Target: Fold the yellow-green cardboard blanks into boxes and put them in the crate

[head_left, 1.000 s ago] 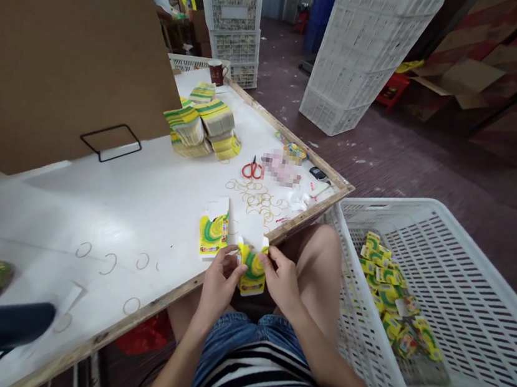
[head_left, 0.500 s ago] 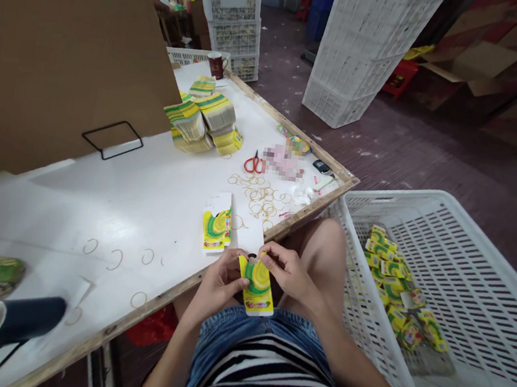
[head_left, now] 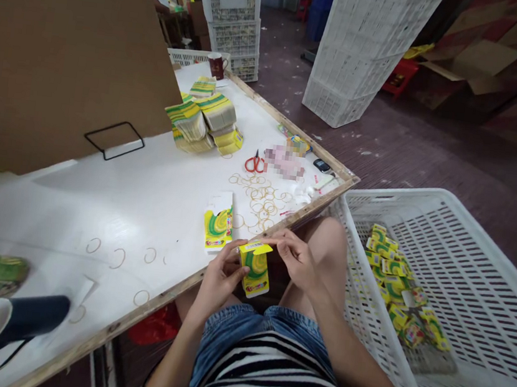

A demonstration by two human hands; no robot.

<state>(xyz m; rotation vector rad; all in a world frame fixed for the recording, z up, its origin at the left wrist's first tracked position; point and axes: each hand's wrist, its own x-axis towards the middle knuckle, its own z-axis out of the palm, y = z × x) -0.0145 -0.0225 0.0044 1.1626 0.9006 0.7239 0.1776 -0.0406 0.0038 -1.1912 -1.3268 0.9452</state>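
Observation:
My left hand point(head_left: 223, 277) grips a small yellow and green box point(head_left: 256, 272) by its left side, over my lap. The box stands upright, with a yellow flap at its top. Beside that flap is my right hand point(head_left: 292, 254), fingers bent together at its right end; whether they pinch the flap is unclear. Flat yellow and green cartons point(head_left: 219, 223) lie on the table just beyond my left hand. Rubber bands point(head_left: 264, 200) are scattered behind them, near red-handled scissors point(head_left: 255, 163).
A white crate point(head_left: 490, 259) with several small yellow boxes point(head_left: 393, 266) stands at my right. Carton bundles point(head_left: 206, 118) sit farther back on the white table point(head_left: 144, 204). A dark blue mug point(head_left: 36, 317) lies at the left, near a black wire frame point(head_left: 116, 141).
The box's top flap now lies across its top. My right hand has moved slightly up and right, and the box has shifted a little upward.

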